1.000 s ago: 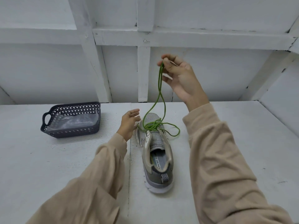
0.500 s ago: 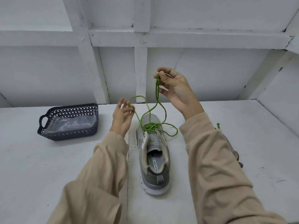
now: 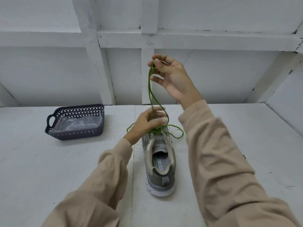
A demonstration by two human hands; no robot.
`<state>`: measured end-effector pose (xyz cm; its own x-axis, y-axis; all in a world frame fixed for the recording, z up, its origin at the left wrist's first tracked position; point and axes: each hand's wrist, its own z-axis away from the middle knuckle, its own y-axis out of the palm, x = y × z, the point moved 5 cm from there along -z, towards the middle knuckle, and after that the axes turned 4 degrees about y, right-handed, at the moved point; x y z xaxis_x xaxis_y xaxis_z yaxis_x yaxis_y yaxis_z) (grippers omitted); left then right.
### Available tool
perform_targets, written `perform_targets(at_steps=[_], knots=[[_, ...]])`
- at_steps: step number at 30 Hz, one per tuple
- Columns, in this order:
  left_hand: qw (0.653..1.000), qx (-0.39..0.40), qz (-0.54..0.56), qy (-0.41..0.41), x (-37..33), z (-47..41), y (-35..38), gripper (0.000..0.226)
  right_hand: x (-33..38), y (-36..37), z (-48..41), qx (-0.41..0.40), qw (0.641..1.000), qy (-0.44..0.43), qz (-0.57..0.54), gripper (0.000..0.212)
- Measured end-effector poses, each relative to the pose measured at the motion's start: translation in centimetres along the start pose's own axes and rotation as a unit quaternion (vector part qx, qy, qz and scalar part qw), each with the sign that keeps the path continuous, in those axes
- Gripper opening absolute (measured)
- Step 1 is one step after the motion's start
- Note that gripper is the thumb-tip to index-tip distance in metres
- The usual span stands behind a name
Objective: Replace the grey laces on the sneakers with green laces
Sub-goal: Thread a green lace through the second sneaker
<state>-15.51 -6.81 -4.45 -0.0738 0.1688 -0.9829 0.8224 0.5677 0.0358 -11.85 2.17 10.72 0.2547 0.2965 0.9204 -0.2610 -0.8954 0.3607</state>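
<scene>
Your left hand has dropped from beside the raised strands to the toe of the sneaker on the table, its blurred fingers' grip unclear, while your right hand pinches the green lace aloft; lacing looks begun, upper eyelets apparently unthreaded.

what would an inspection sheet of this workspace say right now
surface: white table, seam down its middle.
job's things: grey sneaker heel toward the camera; green lace bunched at its front, loops trailing off both sides; no grey laces seen.
clutter: dark basket back left, clear plastic inside.
grippers: right hand raised, pinches the green lace; left hand blurred over the sneaker's front, grip unclear.
cables: nothing seen.
surroundings: white panelled wall with beams.
</scene>
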Motion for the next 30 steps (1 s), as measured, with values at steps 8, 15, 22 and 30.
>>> perform_targets(at_steps=[8,15,22,30], knots=[[0.998,0.01,-0.061,-0.028,4.2,-0.1,1.2,0.01,7.6,1.0,-3.8,-0.059,0.989,-0.121,-0.065,0.017],[0.999,-0.002,-0.052,-0.004,4.0,0.3,1.3,0.019,8.3,0.8,-6.4,-0.076,0.979,-0.133,-0.138,0.015],[1.0,-0.013,0.024,-0.013,3.4,0.4,1.4,0.032,-0.1,-4.2,-5.2,-0.081,0.976,0.098,0.179,0.038],[0.999,-0.002,0.016,-0.028,3.8,-0.1,1.2,0.041,-6.3,-7.8,0.5,0.036,0.751,0.324,0.574,0.038]])
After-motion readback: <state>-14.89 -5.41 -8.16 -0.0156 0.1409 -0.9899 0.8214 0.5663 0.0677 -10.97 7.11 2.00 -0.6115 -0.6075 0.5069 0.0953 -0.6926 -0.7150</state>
